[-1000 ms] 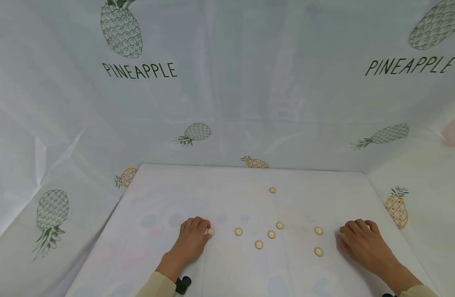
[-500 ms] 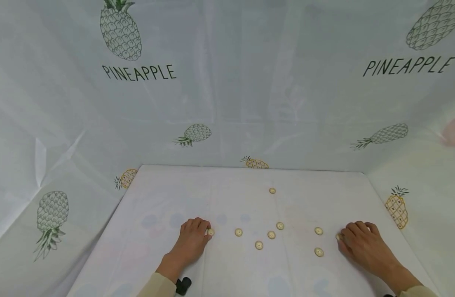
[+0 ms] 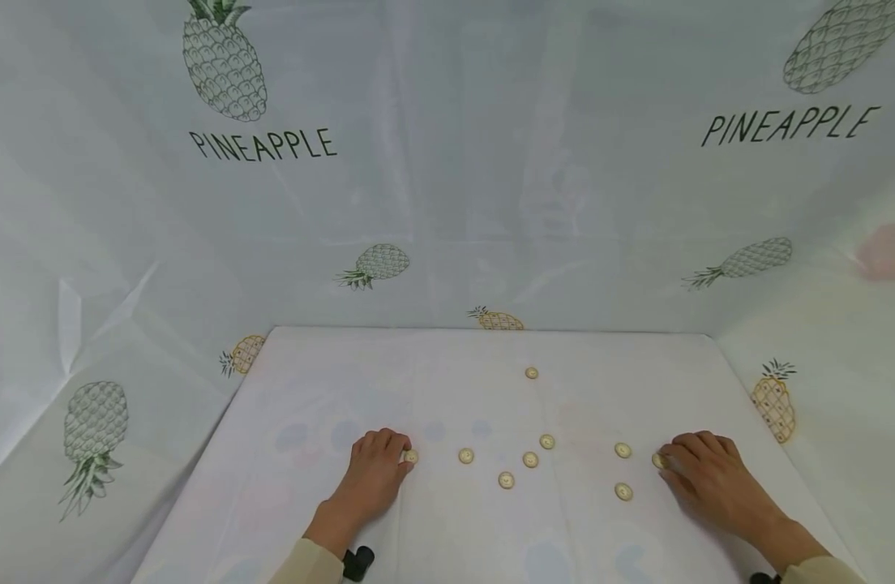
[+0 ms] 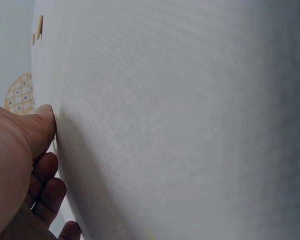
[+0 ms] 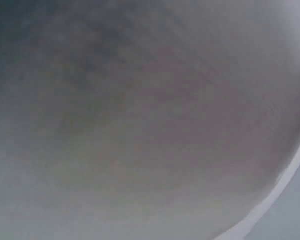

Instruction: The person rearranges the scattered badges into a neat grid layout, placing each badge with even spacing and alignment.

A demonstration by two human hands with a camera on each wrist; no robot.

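My left hand (image 3: 377,469) rests low on the white table and pinches a cream round button (image 3: 412,457) between thumb and index finger. On the right side, my right hand (image 3: 710,478) holds another cream button (image 3: 660,461) at the tips of thumb and index finger. Just left of that one lie two more, an upper button (image 3: 623,449) and a lower button (image 3: 623,491). In the left wrist view the thumb (image 4: 42,122) comes down to the cloth, and the pinched button is hidden. The right wrist view shows mostly blurred cloth.
Between the hands lie several loose buttons, among them one button (image 3: 465,456) to the right of my left hand and a button (image 3: 506,480) nearer me. A single button (image 3: 531,373) sits farther back. Pineapple-printed sheeting (image 3: 447,186) walls the table (image 3: 331,365) behind and at both sides.
A button has come into sight at my right hand's fingertips, and that hand has slid slightly left with it. My left hand keeps its pinch in place. The head view has shifted a little.
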